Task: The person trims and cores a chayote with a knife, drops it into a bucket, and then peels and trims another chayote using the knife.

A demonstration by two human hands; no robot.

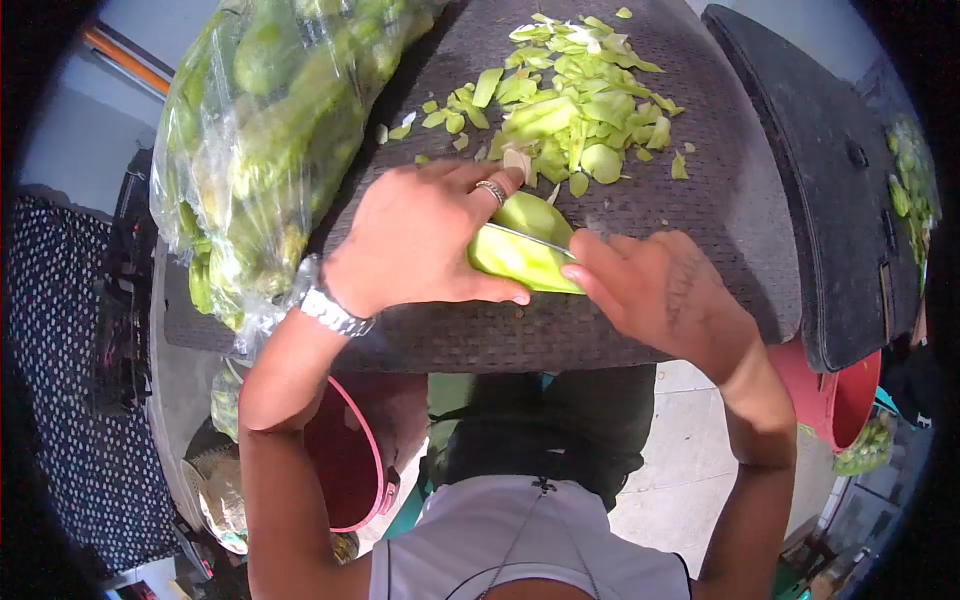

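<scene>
My left hand (415,235), with a ring and a metal watch (338,312), steadies a pale green peeled vegetable (520,262) on the dark woven tabletop (640,330). Its fingers lie over the far side and its thumb along the near side. My right hand (660,290) is closed on a knife (530,238), whose thin blade lies across the vegetable, seemingly sunk into it. The handle is hidden in my fist. Just beyond both hands spreads a pile of light green slices and peelings (575,120).
A large clear plastic bag (265,150) full of green vegetables rests on the table's left. A black board-like panel (810,190) stands along the right side. Below are a red bucket (345,450) at left and another red container (830,400) at right.
</scene>
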